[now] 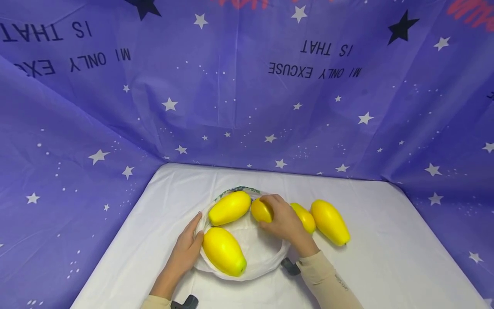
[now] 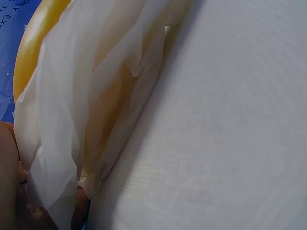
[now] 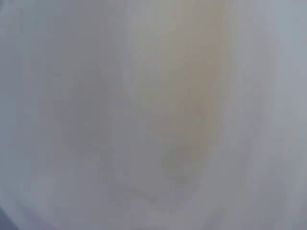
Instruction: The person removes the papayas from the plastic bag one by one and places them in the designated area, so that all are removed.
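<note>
A white plastic bag [image 1: 262,268] lies spread open on the table, its mouth facing up. Two yellow papayas, a back papaya [image 1: 230,208] and a front papaya [image 1: 224,252], lie in its left half. My left hand [image 1: 185,248] holds the bag's left rim, the thin plastic [image 2: 62,110] bunched between thumb and fingers. Over the right side of the opening, my right hand [image 1: 283,219] grips another papaya [image 1: 260,210], partly hidden by the fingers. Pale, blurred plastic [image 3: 96,120] fills the right wrist view, with a yellowish patch showing through.
Right of the bag, two more papayas lie on the white table [image 1: 386,257]: one papaya [image 1: 305,218] partly behind my right hand, the other papaya [image 1: 329,222] farther right. A purple star-printed cloth [image 1: 247,107] hangs behind and at both sides.
</note>
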Demonstrator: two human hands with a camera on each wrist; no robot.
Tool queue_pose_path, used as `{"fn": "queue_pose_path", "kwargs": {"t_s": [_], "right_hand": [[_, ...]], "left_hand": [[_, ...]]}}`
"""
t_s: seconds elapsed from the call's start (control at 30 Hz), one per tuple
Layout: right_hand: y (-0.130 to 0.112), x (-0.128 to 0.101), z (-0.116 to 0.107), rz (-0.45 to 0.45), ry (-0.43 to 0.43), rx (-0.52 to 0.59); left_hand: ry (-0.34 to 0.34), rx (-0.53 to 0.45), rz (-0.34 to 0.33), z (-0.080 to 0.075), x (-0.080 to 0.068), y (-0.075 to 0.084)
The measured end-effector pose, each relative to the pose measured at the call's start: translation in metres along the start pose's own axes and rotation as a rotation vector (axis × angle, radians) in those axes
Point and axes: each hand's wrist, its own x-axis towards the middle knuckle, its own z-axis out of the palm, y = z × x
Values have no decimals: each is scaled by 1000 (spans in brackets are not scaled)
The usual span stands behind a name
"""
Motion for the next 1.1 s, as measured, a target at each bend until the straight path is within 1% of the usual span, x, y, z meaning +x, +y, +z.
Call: {"fn": "queue_pose_path", "kwargs": {"t_s": [0.17,0.37,0.5,0.7,0.9,1.1], "right_hand": [[0,-3,-9,-3,35,5],[1,-8,-18,-33,95,20],[1,-11,-25,-61,120,26],[0,-12,-39,-74,136,22],[1,-14,-53,-58,159,37],[9,-20,-65,-40,204,42]], "left_hand": [[0,-2,-3,0,1,0],[-11,-4,3,0,1,1],[-11,-6,5,0,0,2],[0,1,25,0,3,1],[0,0,25,0,4,1],[-10,-1,16,0,2,1]]}}
